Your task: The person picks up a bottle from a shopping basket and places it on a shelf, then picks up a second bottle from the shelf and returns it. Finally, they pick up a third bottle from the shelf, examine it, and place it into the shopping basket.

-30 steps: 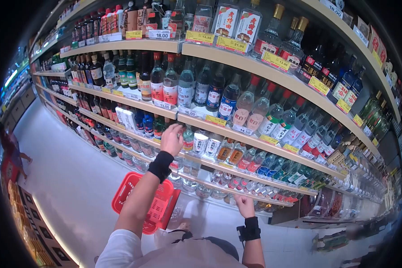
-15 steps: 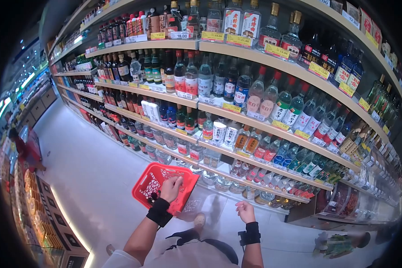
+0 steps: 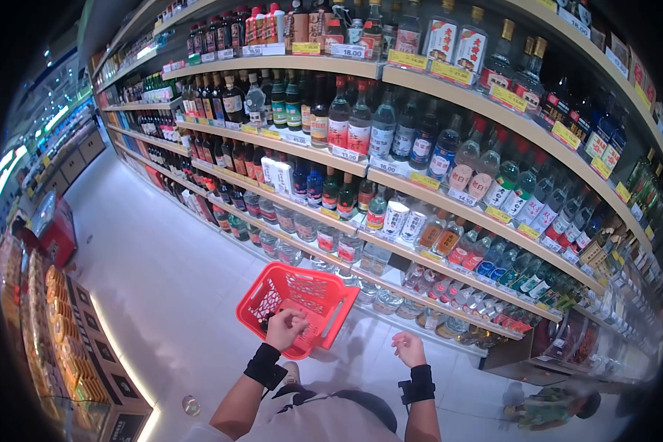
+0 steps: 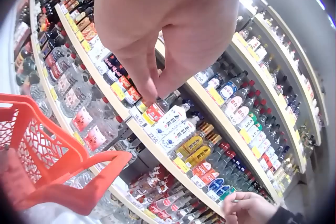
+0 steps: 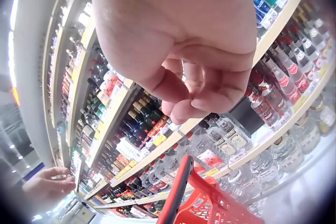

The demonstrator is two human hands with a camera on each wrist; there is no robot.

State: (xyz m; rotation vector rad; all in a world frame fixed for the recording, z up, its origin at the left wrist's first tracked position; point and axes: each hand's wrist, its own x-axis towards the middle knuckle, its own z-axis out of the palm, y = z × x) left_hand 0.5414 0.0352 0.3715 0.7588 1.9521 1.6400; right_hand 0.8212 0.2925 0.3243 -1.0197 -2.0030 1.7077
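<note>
Basket (image 3: pixel 302 298), red plastic, sits on the floor before the shelves, just beyond my hands. My left hand (image 3: pixel 286 328) hangs over its near rim, fingers loosely curled, grip holding nothing. My right hand (image 3: pixel 409 348) floats beside it, fingers curled, also unladen. Farther off, bottles (image 3: pixel 390 140) crowd the shelves (image 3: pixel 449 214).

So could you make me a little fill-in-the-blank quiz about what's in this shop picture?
1. The shopping basket on the floor is coloured ____.
2. The shelves in front of the person are stocked mostly with ____.
3. The hand nearest the basket is the person's ____ hand.
4. Each wrist wears a strap coloured ____.

Missing words: red; bottles; left; black
</note>
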